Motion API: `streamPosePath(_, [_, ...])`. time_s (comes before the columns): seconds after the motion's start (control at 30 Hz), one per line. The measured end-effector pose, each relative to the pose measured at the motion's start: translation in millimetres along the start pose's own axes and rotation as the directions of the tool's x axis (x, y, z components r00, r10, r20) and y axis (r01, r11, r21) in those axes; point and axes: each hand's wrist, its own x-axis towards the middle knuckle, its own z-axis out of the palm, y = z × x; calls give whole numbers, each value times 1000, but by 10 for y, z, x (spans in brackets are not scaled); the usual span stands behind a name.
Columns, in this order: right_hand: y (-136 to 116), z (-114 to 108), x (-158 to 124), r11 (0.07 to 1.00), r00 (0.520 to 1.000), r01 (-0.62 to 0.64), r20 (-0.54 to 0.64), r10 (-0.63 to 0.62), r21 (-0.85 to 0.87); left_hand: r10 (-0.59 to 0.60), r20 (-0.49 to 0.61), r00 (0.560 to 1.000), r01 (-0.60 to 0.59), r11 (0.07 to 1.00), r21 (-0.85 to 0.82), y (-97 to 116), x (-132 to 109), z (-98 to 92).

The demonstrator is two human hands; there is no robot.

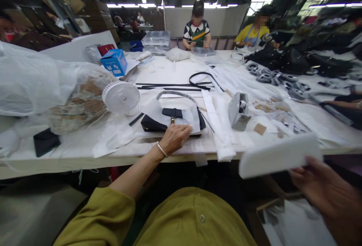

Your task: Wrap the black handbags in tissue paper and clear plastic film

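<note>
A black handbag (154, 124) lies on the table in front of me, with white tissue paper (193, 116) over it and a wrapped handle arching up behind. At its front, by the gold clasp (172, 119), my left hand (175, 138) grips the bag and paper, its fingers bent; the fingertips are partly hidden. My right hand (319, 182), blurred by motion, holds a white foam-like pad (278, 156) by its right end. The pad is off the table, over its front edge. Below that hand stands a cardboard box (271, 205) with white sheets inside.
A white fan (121, 97) and a plastic bag of tags (80, 104) stand to the left. A tape dispenser (240, 111) sits on the right. Black straps (169, 87) lie behind the handbag. Across the table a person (198, 31) works, with another person (253, 33) farther right.
</note>
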Motion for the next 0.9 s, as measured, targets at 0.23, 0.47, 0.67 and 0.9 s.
streamPosePath(0.23, [727,2358,-57,983,906,-182,391,162,13,-175,-121,977,147,967,-208,46,-82,122])
streamPosePath(0.47, [1096,2883,105,946,823,-126,501,267,-298,-195,-149,969,110,889,-444,-75,-100,39])
streamPosePath(0.67, [1371,2845,190,878,889,-108,349,295,-467,-139,-169,976,42,878,-476,-61,-159,70])
streamPosePath(0.9, [1486,2829,215,879,912,-79,322,254,-470,-215,-77,974,213,977,-33,-154,-143,-248])
